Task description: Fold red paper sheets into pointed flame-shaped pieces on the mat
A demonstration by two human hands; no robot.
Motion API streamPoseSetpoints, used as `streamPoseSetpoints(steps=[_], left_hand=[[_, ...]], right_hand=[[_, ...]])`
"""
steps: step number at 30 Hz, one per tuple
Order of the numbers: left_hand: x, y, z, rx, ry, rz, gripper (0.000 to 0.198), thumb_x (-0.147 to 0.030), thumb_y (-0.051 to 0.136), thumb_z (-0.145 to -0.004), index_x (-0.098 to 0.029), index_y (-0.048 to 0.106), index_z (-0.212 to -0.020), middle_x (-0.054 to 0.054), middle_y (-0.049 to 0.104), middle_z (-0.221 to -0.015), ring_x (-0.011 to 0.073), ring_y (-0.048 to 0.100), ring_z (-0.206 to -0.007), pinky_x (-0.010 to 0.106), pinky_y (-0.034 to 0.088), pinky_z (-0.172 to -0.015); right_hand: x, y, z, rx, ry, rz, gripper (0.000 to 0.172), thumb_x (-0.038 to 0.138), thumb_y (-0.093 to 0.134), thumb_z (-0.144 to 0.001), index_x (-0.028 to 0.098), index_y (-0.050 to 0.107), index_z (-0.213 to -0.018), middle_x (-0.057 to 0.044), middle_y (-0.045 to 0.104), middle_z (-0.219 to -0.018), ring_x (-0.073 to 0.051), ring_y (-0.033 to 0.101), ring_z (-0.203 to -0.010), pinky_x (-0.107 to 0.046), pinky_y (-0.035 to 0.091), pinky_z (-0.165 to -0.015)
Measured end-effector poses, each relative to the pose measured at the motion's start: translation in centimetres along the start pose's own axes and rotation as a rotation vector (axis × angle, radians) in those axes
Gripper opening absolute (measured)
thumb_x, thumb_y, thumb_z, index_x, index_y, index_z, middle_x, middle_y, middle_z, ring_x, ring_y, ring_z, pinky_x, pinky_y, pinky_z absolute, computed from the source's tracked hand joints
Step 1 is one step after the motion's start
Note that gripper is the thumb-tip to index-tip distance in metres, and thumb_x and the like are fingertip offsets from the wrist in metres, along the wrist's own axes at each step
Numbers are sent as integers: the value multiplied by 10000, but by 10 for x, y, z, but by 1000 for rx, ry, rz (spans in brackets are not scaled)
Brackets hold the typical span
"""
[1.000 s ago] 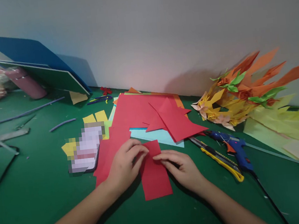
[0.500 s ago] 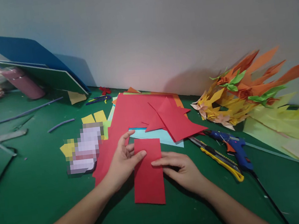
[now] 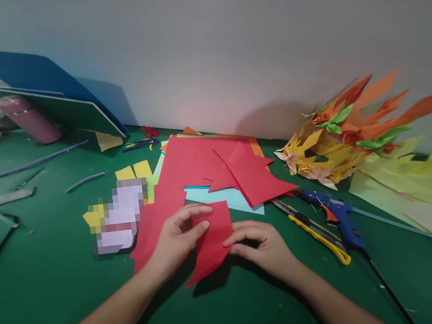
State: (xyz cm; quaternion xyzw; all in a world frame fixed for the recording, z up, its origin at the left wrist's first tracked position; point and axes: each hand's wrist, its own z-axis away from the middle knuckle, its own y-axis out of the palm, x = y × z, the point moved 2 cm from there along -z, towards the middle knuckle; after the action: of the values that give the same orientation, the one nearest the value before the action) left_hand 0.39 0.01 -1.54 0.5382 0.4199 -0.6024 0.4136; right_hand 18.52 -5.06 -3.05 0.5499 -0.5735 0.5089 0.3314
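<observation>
A small red paper rectangle (image 3: pixel 211 240) is lifted off the green table (image 3: pixel 58 284), its near corner raised and bent. My left hand (image 3: pixel 176 239) pinches its left edge with thumb and fingers. On the paper's right edge my right hand (image 3: pixel 262 245) grips it with curled fingers. Just behind lie larger red paper sheets (image 3: pixel 200 163) with cut triangles (image 3: pixel 257 178) on a light blue sheet (image 3: pixel 231 196).
A yellow utility knife (image 3: pixel 317 231) and a blue glue gun (image 3: pixel 337 216) lie to the right, with its cord running forward. Orange, yellow and green paper flowers (image 3: pixel 346 137) lean on the wall. A phone (image 3: pixel 119 220) and yellow scraps sit left. Blue boards (image 3: pixel 45 98) lean at far left.
The red rectangle lay flat on the table; now both hands have lifted it and its near end curls up into a point.
</observation>
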Motion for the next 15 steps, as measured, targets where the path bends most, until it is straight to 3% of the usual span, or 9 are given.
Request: streamPoseSetpoints(steps=[4,7,10,15], left_hand=[[-6,4,1,115,24,80,181,-269,736,-662,-222,751,-835,68,661,-1097,236,611,-1017,348,510,-867],[-9,8,2,159,26,88,132,-290,737,-676,-222,755,-787,70,657,-1090,233,617,-996,345,518,-867],[-6,8,1,152,38,83,115,-313,715,-711,-223,753,-772,71,661,-1044,228,624,-977,347,518,-865],[1,3,-2,77,115,43,237,-243,737,-692,-249,749,-929,74,627,-1097,228,608,-1026,372,490,-906]], right_hand=[[-2,-3,-1,-122,101,-40,325,417,661,-802,198,595,-571,-9,641,-645,-145,588,-603,-243,464,-570],[-4,-4,-1,-173,161,-88,369,459,657,-787,201,512,-565,25,545,-561,-123,509,-535,-231,415,-521],[-4,-3,0,-125,212,-180,341,481,634,-804,202,544,-631,11,593,-594,-137,552,-566,-248,452,-571],[-4,-2,-2,-57,208,-251,289,483,657,-788,198,653,-740,-23,658,-687,-152,589,-624,-269,478,-622]])
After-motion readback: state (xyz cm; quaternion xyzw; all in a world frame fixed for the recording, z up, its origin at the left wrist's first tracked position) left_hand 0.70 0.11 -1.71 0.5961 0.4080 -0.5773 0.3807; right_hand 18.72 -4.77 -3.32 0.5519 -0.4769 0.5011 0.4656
